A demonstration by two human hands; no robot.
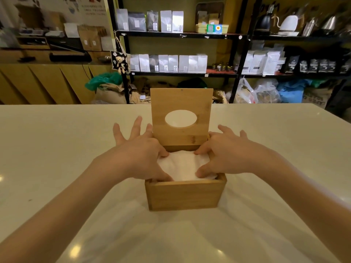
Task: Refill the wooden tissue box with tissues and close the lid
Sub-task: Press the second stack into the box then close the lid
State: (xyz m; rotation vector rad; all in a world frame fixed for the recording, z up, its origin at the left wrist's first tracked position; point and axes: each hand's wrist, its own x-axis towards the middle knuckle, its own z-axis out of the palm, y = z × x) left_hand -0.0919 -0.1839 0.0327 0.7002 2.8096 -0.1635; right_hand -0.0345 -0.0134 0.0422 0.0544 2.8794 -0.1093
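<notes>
Head view: a wooden tissue box stands on a white bench, its lid propped upright to leave the opening clear. The left hand and right hand, fingers spread and gripping nothing, press white tissues lying between them down into the box.
</notes>
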